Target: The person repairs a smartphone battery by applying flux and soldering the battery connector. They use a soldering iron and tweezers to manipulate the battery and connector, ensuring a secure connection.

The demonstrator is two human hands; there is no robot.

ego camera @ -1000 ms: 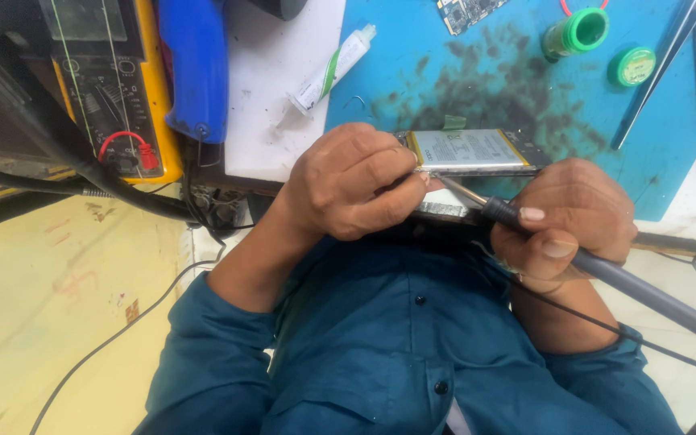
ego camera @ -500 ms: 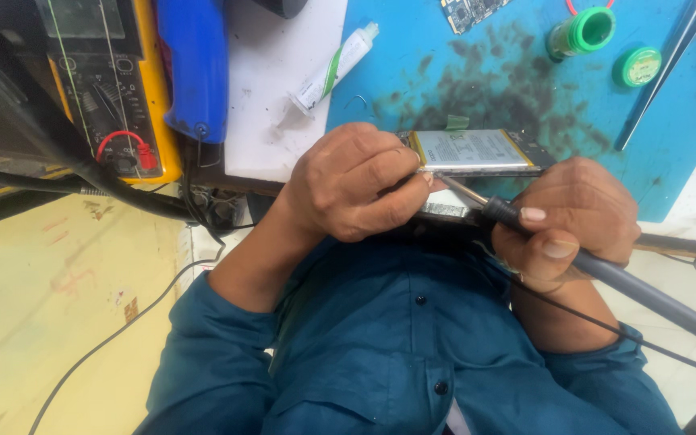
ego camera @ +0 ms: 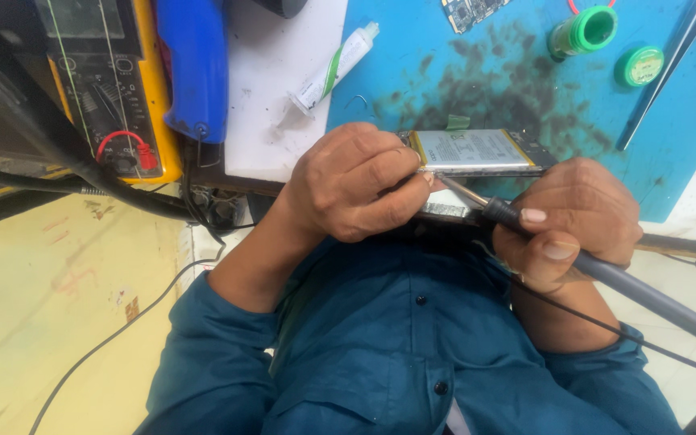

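Opened phone (ego camera: 477, 153) lay at the blue mat's (ego camera: 525, 64) near edge, left hand (ego camera: 348, 189) closed steadying it, right hand (ego camera: 573, 225) gripping soldering iron (ego camera: 541, 234), tip on board; soldering unfinished.

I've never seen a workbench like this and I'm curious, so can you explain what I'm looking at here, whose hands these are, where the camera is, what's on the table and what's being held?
The camera sits on the person's head and looks down, so you see their own blue shirt and both hands at the edge of a bench.

The right hand grips a grey pen-shaped tool with a cable, likely a soldering iron; its metal tip points at the lower edge of an opened phone with its battery showing. The left hand rests by that tip, fingers pinched; what they pinch is hidden.

The phone lies on a stained blue mat. Around it: a white tube, two small green pots, tweezers, and a yellow meter at the left.
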